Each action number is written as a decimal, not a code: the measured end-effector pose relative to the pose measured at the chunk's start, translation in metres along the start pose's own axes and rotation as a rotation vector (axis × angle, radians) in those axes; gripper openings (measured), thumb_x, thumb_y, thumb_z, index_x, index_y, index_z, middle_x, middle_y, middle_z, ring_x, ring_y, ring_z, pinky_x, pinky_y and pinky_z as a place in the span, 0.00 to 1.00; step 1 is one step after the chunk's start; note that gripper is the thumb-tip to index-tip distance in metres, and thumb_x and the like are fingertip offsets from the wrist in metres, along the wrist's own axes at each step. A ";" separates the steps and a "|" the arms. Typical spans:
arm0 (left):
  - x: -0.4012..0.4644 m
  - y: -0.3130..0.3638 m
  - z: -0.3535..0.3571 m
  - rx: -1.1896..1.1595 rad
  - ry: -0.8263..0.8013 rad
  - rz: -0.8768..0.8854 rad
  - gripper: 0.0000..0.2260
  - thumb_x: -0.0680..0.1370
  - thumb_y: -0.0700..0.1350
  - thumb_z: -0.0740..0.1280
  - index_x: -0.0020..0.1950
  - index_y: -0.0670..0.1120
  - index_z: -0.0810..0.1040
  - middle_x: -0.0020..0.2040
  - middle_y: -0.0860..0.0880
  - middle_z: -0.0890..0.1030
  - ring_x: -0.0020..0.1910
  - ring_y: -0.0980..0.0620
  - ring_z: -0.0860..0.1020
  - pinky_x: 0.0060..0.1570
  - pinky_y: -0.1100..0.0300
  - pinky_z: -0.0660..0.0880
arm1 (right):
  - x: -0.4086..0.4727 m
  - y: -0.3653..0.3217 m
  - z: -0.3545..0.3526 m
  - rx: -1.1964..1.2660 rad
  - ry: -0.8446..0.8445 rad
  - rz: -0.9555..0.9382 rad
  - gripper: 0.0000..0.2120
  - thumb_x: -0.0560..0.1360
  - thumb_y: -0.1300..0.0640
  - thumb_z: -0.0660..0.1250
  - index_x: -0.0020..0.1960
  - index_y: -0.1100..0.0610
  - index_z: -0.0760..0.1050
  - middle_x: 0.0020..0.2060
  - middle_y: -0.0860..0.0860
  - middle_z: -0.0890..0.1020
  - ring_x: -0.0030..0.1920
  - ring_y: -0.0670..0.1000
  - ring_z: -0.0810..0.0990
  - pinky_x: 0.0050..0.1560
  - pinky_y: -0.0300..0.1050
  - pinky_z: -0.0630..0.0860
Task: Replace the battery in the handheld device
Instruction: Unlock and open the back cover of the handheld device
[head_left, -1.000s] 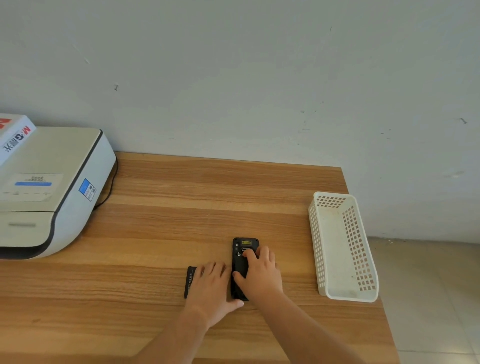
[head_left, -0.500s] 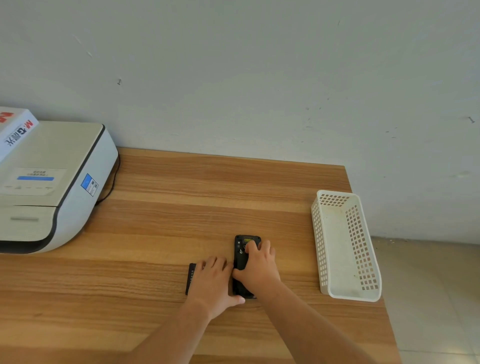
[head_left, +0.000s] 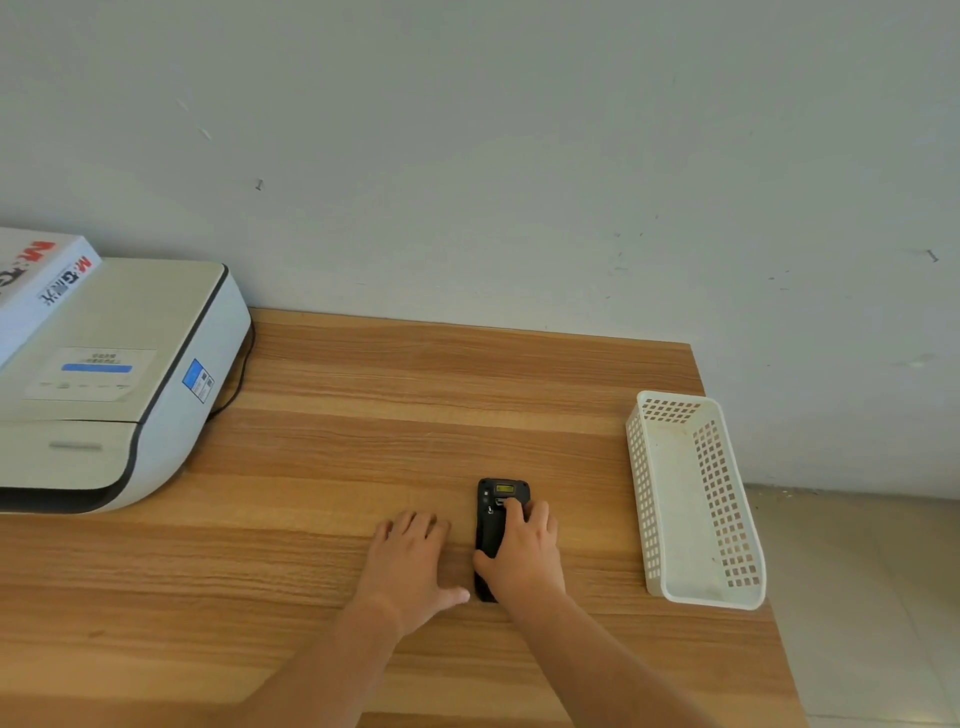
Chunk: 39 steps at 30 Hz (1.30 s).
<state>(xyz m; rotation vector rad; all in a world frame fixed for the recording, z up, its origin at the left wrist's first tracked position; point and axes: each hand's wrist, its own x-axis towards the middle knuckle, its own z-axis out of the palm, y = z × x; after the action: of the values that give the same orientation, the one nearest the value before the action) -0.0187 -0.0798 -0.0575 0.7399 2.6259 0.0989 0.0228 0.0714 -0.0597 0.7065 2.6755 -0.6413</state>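
The black handheld device (head_left: 491, 525) lies back-up on the wooden table (head_left: 363, 415), its yellow label at the far end. My right hand (head_left: 522, 558) rests over it: the thumb is against its left side, the fingers are across its back, and the index fingertip is just below the label. My left hand (head_left: 410, 564) lies palm-down and flat on the table just left of the device, a small gap apart from it. The small black piece seen earlier beside that hand is hidden, and no battery shows.
A white printer (head_left: 104, 395) with a box on top fills the table's left side, its cable running behind it. A white perforated basket (head_left: 691, 499) stands at the right edge. The wall runs along the table's back, and the floor drops away on the right.
My left hand has slid left, away from the device, and now covers the small black piece that lay beside it. My right hand stays on the device.
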 end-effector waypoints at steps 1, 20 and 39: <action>-0.002 -0.002 -0.001 -0.008 0.010 -0.003 0.36 0.72 0.68 0.63 0.75 0.52 0.62 0.72 0.52 0.66 0.72 0.50 0.61 0.73 0.50 0.56 | -0.002 -0.002 0.001 -0.007 -0.001 0.016 0.35 0.72 0.45 0.69 0.73 0.52 0.57 0.66 0.54 0.60 0.62 0.54 0.64 0.62 0.48 0.71; -0.017 -0.008 -0.005 -0.030 0.024 -0.002 0.24 0.78 0.61 0.59 0.70 0.51 0.68 0.69 0.52 0.68 0.70 0.50 0.62 0.73 0.49 0.57 | -0.008 -0.018 0.002 -0.041 -0.022 0.180 0.32 0.71 0.46 0.71 0.68 0.49 0.58 0.59 0.54 0.64 0.58 0.55 0.68 0.55 0.51 0.74; -0.016 -0.006 -0.011 -0.030 -0.016 -0.031 0.24 0.79 0.59 0.59 0.73 0.52 0.65 0.71 0.52 0.69 0.72 0.51 0.63 0.73 0.50 0.58 | -0.010 -0.016 -0.032 0.033 0.103 0.082 0.31 0.72 0.46 0.66 0.71 0.49 0.59 0.60 0.53 0.66 0.58 0.53 0.68 0.58 0.51 0.73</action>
<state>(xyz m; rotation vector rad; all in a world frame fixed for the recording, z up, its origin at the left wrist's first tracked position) -0.0132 -0.0926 -0.0426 0.6872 2.6137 0.1234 0.0175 0.0709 -0.0226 0.8759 2.7181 -0.6458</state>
